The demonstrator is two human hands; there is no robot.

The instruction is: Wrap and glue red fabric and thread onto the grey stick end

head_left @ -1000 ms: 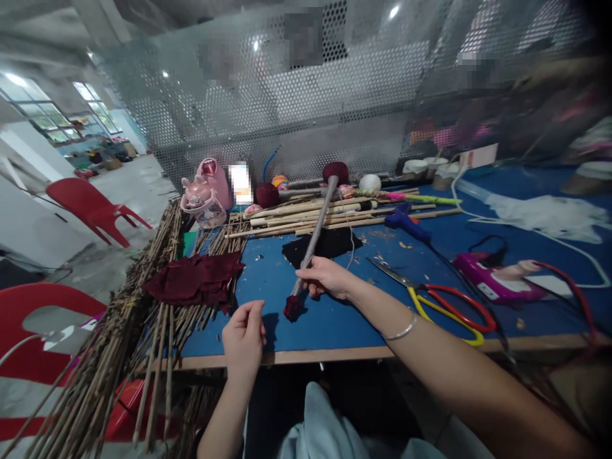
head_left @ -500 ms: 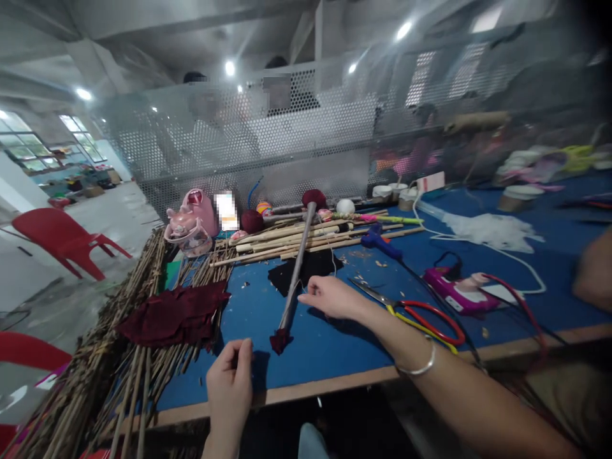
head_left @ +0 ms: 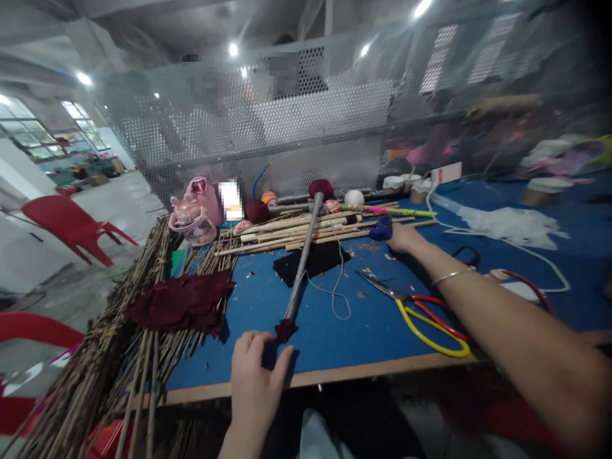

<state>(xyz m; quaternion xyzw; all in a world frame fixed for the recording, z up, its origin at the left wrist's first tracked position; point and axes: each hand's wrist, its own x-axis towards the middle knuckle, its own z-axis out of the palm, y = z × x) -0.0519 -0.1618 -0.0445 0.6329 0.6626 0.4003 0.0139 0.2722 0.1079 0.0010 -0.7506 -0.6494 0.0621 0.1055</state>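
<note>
Left hand (head_left: 258,373): thumb and fingers apart, just beside the near end of the gray stick (head_left: 305,258), whose long axis runs forward across the table (head_left: 255,303). Right hand (head_left: 406,240): at the glue gun (head_left: 380,228) (closure cannot be told).

Slantwise on the table (head_left: 253,296), the stick (head_left: 304,256), over the cloth (head_left: 282,269) and, farther back, over the rods (head_left: 277,231), far end by a ball (head_left: 321,189). Just before its near end, the left hand (head_left: 258,366). To the right, the scissors (head_left: 400,296); beyond these, the glue gun (head_left: 381,228), right hand (head_left: 404,240) at its handle. At left, a fabric stack (head_left: 182,301) atop twigs (head_left: 95,357). Behind the rods, a phone (head_left: 231,201), then the mesh screen (head_left: 287,115). Far right, apparently a plastic bag (head_left: 514,224).
</note>
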